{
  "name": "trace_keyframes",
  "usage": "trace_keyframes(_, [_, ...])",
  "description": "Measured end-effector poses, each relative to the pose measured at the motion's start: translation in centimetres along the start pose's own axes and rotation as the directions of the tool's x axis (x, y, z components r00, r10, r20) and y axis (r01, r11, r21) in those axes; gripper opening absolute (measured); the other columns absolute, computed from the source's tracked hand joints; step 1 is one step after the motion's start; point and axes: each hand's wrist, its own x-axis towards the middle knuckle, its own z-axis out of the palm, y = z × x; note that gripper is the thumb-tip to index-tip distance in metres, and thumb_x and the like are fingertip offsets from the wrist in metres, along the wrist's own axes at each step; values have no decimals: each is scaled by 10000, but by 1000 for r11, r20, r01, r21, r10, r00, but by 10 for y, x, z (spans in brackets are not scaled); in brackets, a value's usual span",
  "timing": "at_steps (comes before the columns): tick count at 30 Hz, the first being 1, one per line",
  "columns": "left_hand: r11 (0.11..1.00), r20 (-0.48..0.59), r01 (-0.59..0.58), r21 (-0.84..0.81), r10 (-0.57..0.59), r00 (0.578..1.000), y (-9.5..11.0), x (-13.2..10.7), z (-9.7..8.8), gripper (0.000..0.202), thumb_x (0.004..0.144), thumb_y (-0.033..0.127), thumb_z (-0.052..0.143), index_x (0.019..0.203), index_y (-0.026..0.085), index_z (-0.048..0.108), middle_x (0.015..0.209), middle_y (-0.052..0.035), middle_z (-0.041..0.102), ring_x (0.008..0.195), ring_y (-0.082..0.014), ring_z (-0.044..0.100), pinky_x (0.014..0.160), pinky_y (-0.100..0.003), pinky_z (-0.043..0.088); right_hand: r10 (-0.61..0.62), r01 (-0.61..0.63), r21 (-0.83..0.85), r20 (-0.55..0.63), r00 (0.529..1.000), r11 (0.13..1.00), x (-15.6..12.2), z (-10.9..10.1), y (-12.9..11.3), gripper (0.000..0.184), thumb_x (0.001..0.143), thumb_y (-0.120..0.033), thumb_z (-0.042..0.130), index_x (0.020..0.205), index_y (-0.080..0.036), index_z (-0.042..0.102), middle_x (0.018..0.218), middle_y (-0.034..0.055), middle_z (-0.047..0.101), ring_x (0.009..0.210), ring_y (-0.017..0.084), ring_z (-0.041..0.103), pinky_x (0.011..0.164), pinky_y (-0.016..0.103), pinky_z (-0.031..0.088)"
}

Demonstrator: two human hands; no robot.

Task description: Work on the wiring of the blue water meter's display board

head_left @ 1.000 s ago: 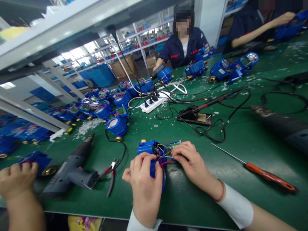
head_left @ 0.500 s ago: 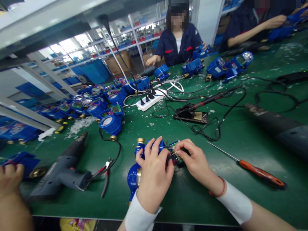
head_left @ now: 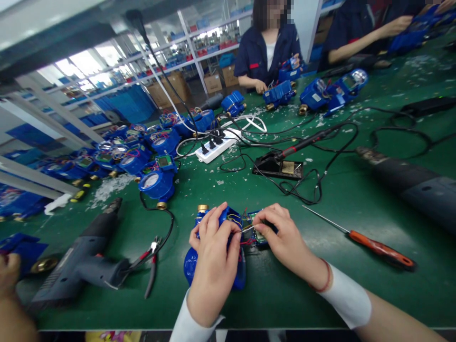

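A blue water meter with a brass end (head_left: 190,263) lies on the green bench in front of me. My left hand (head_left: 215,261) rests over its body, thumb and index finger closed on thin wires (head_left: 246,230). To the right of the meter sits a small green circuit board (head_left: 259,233), joined to it by red, yellow and black wires. My right hand (head_left: 287,237) is beside this board, its thumb and forefinger pinching the other end of a thin wire. My left hand hides much of the meter.
A heat gun (head_left: 89,261) and cutting pliers (head_left: 151,266) lie left. A screwdriver (head_left: 377,248), soldering iron stand (head_left: 278,166) and second heat gun (head_left: 409,185) lie right. Behind are a power strip (head_left: 219,146) and several meters (head_left: 156,183). Co-workers sit across; another person's hand (head_left: 9,275) is far left.
My hands have drawn slightly apart, showing more of the wires between meter and board. The view has shifted a little. The person opposite has brought a hand in toward a meter.
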Motion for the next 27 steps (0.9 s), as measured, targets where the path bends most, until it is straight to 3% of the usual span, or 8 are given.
trace_keyframes(8, [991,3,-126,-34,126,992,-14,-9,-5,169,916,149,465,878,276,571,1407,-62,491,1324,-271,377,980,-570,268,-154,154,-2,-10,988,988,-3,-12,-8,69,897,-121,534,884,-189,536,823,-9,552,828,160,461,800,351,312])
trace_keyframes(14, [981,12,-186,-48,187,982,-19,-12,-6,162,916,153,464,900,274,571,1407,-77,491,1331,-275,377,971,-561,290,-82,87,72,-66,994,994,0,-17,-4,122,898,-104,503,970,-180,565,906,7,573,899,143,491,795,281,394])
trace_keyframes(20, [978,14,-204,-43,205,979,-20,-12,-6,160,918,160,462,896,270,577,1407,-87,494,1335,-274,379,969,-560,301,-57,55,41,69,996,998,2,-12,2,294,859,-84,508,1132,-170,577,1106,46,602,1058,191,487,919,367,382])
trace_keyframes(23, [981,40,-195,-17,196,980,-20,-14,-8,169,921,171,456,885,272,587,1413,-85,497,1327,-288,395,968,-591,275,-27,25,19,125,992,1000,2,-10,2,283,841,-74,521,1096,-170,595,1066,43,632,1020,205,512,884,390,379])
trace_keyframes(27, [984,60,-179,13,178,982,-18,-15,-10,184,915,159,453,869,270,592,1414,-85,507,1319,-288,413,978,-606,246,13,-15,17,113,993,1000,3,-11,1,167,824,-61,531,914,-174,616,875,15,645,860,181,545,797,361,378])
